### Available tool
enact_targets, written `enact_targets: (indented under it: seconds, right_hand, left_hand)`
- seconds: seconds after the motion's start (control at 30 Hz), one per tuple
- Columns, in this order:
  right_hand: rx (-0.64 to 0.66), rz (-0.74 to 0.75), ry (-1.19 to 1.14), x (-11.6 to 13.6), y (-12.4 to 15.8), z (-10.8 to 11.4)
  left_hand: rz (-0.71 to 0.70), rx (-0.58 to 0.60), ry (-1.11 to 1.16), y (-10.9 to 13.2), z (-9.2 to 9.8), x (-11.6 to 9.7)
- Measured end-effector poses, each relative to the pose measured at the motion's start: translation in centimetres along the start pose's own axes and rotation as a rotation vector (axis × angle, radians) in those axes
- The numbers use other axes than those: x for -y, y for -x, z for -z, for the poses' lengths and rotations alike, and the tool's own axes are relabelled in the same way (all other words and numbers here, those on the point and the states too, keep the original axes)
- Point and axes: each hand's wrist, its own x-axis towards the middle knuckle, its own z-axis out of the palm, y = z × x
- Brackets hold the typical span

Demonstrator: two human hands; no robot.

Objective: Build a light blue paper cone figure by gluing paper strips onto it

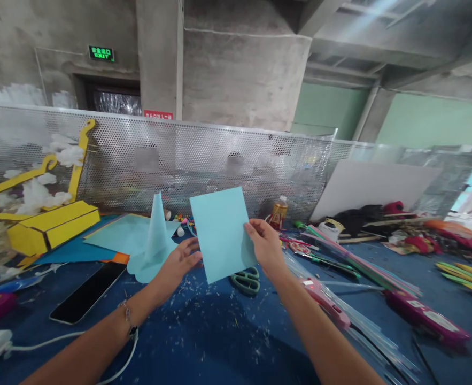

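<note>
A light blue sheet of paper [223,235] is held up in front of me, slightly tilted. My right hand [265,240] pinches its right edge between thumb and fingers. By the paper's left edge, my left hand [185,258] has its fingers loosely bent and apart, and I see nothing in it. Left of that hand stands a light blue paper cone [155,230] with a scalloped base. Dark green scissors handles [247,282] show on the table below the sheet, which hides part of the scissors.
A black phone [88,291] lies at the left, near a yellow paper construction [53,227] and more blue sheets [117,232]. On the right are a pink glue gun [326,302], clear glue sticks [364,337] and a purple device [426,316]. A drink bottle [279,211] stands behind, before a perforated metal screen [203,155].
</note>
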Motion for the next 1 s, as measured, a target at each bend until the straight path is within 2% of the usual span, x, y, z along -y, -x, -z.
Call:
enact_targets:
  seconds: [0.1, 0.2, 0.4, 0.47, 0.67, 0.77, 0.87, 1.0]
  right_hand:
    - [0.125, -0.042, -0.002, -0.6, 0.7, -1.0]
    - [0.216, -0.037, 0.042, -1.0, 1.3, -1.5]
    - [0.246, 0.148, 0.189, 0.1, 2.2, -1.7]
    - [0.299, 0.201, 0.228, 0.7, 2.5, -1.8]
    - [0.639, 0.216, 0.516, 2.1, 3.7, -2.0]
    - [0.776, 0.216, 0.515, 2.3, 4.0, -2.2]
    - [0.822, 0.216, 0.439, 2.1, 4.4, -2.7]
    - [0.751, 0.172, 0.302, 1.6, 4.8, -3.6]
  left_hand:
    - [0.114, 0.018, 0.161, 0.2, -0.3, 0.0]
    - [0.152, -0.024, 0.160, 0.3, 0.0, 0.5]
    - [0.143, -0.039, 0.115, 0.1, 0.5, 1.2]
    - [0.128, -0.052, 0.120, 0.1, 0.5, 1.1]
    - [0.085, -0.129, 0.194, 0.1, 0.3, 0.3]
    - [0.081, -0.133, 0.216, 0.1, 0.2, 0.1]
    - [0.091, -0.129, 0.195, 0.1, 0.3, 0.2]
    - [0.089, -0.143, 0.175, 0.0, 0.6, 0.3]
